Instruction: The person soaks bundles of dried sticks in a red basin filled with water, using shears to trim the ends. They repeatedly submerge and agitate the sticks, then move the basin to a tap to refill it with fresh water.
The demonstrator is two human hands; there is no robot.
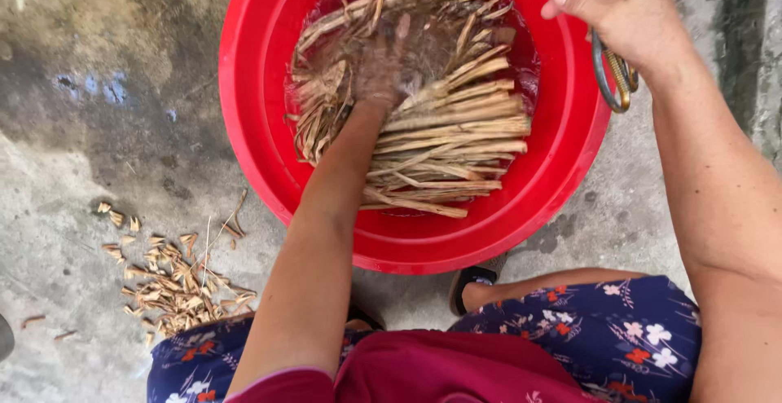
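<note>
Head view, left hand [381, 65] fingers spread among soaking stalks [456, 130], right hand [623, 8] gripping scissors [612, 77]

No packages, labels, signs or screens show anywhere around the red basin [261, 126]; its rim and wall are plain, unmarked plastic.

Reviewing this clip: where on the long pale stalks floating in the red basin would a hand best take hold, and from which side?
Probably mid-length, from above. The stalks lie flat and roughly parallel on the water, ends pointing to the basin wall on the right hand's side, so a grip across the bundle gathers several. The left hand already reaches in underwater; the right hand holds scissors.
</note>
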